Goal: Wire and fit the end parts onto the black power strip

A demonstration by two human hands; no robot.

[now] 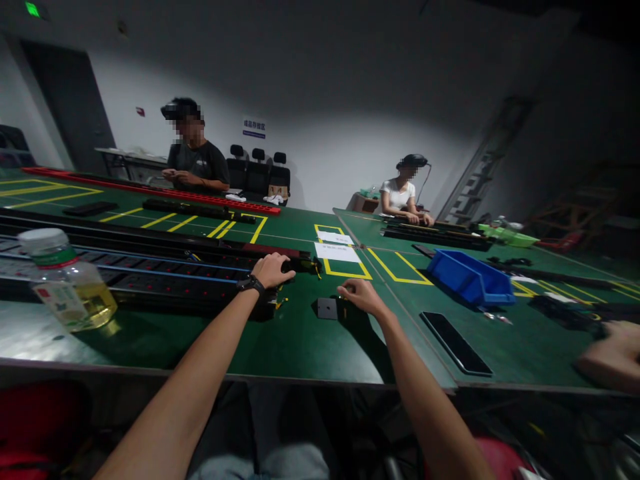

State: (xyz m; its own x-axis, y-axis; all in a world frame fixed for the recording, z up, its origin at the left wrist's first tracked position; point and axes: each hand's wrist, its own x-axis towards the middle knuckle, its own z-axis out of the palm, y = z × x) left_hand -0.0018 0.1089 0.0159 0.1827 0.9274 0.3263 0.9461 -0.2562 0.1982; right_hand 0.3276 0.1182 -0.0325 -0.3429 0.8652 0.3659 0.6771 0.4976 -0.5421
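Left hand [273, 270]: fingers spread over the black rail assembly's [150, 283] end, grip unclear | right hand [363, 295]: loosely curled, contents can't tell, dark square card [327, 308] just left | Advice: steady lightly, avoid yellow wire ends [283, 303] below left hand

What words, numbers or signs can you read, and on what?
Wall sign: "成品存放区"; line below too small.
Bottle label: too blurred.
White papers: print too blurred.
Grey square: small mark, too blurred.
Dark shirt: print too small.
Green lit sign: too blurred.
Red wall sign: too small.
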